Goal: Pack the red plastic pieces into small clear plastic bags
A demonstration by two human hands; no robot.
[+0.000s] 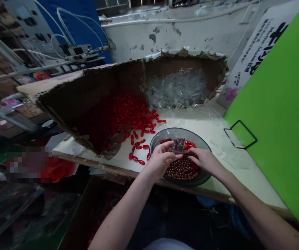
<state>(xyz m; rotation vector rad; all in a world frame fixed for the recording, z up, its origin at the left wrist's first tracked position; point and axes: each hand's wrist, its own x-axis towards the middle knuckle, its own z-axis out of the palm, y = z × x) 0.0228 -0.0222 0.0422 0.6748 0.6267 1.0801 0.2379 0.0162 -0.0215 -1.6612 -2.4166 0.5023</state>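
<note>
My left hand (162, 158) is closed on a small clear plastic box (178, 145) with several dark brown balls inside. It holds the box over a round grey bowl (154, 139). Shiny brown beads (180, 170) fill the near part of this bowl, and red oval pieces (190, 144) lie toward its far side. Just right of the box, my right hand (204, 159) reaches over the bowl with its fingers curled together. Something red shows beneath those fingertips, but what they pinch is hidden.
Behind the bowl, a torn cardboard box (61, 81) lies open toward me. A heap of red oval pieces (123, 114) spills from its left part onto the white table (123, 163); clear plastic boxes (178, 86) fill the right part. A green panel (276, 114) rises at right.
</note>
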